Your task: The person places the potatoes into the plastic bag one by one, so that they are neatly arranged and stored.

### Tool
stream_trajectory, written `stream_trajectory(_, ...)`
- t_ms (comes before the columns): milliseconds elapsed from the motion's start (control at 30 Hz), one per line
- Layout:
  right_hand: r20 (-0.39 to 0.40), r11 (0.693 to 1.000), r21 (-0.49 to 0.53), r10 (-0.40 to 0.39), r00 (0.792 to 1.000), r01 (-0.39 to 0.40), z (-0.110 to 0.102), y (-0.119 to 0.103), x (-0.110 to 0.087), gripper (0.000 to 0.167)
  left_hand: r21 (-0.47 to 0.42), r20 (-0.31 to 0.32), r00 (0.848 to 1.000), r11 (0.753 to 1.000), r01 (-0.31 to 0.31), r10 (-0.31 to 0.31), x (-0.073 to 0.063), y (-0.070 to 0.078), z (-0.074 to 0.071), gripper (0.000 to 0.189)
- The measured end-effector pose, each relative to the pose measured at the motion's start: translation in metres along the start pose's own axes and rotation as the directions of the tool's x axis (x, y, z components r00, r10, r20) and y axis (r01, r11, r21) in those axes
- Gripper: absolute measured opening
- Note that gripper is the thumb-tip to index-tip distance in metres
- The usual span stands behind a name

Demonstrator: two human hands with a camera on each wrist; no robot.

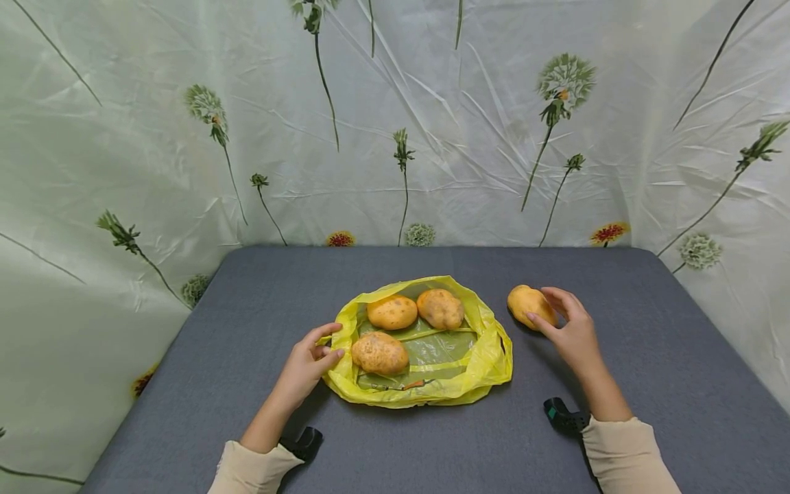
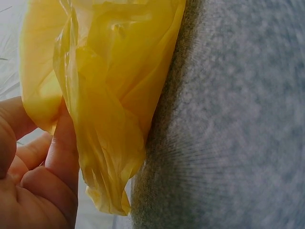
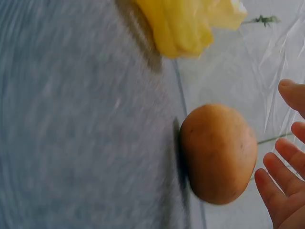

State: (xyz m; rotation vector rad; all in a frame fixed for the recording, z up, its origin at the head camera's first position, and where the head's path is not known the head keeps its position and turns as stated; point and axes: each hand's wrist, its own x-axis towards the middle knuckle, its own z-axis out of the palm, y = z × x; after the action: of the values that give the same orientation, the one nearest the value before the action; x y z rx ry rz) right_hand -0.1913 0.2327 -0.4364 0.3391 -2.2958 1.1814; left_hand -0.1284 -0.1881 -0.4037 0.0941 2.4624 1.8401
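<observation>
A yellow plastic bag (image 1: 490, 363) lies spread on the table with its mouth wide. Inside it are three potatoes: one at the back left (image 1: 391, 313), one at the back right (image 1: 441, 309) and one at the front left (image 1: 379, 353). My left hand (image 1: 305, 363) pinches the bag's left rim between thumb and fingers; the left wrist view shows the thin yellow film (image 2: 114, 95) hanging in folds beside them. To the right of the bag, a fourth potato (image 3: 219, 153) rests on the table. Beside it is my right hand (image 1: 570, 329), fingers spread and apart from its skin.
The grey cloth-covered table (image 1: 296, 281) runs back to a pale curtain (image 1: 432, 103) printed with flowers. Black camera mounts sit on both wrists, the left one (image 1: 306, 442) and the right one (image 1: 561, 415) close above the tabletop.
</observation>
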Motion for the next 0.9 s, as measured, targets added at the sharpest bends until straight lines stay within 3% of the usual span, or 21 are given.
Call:
stream_trajectory(467,0.050,0.994,-0.032,0.108,0.993,-0.107,-0.003,0.017,-0.007,0.049,0.009,-0.010,1.000,1.000,0.007,-0.006,0.001,0.000,0.000,0.044)
stream_trajectory(900,0.147,0.970,0.028,0.237,0.960,-0.243,-0.003,0.020,-0.011,0.055,0.017,-0.006,1.000,1.000,0.003,-0.003,0.001,0.000,0.000,0.044)
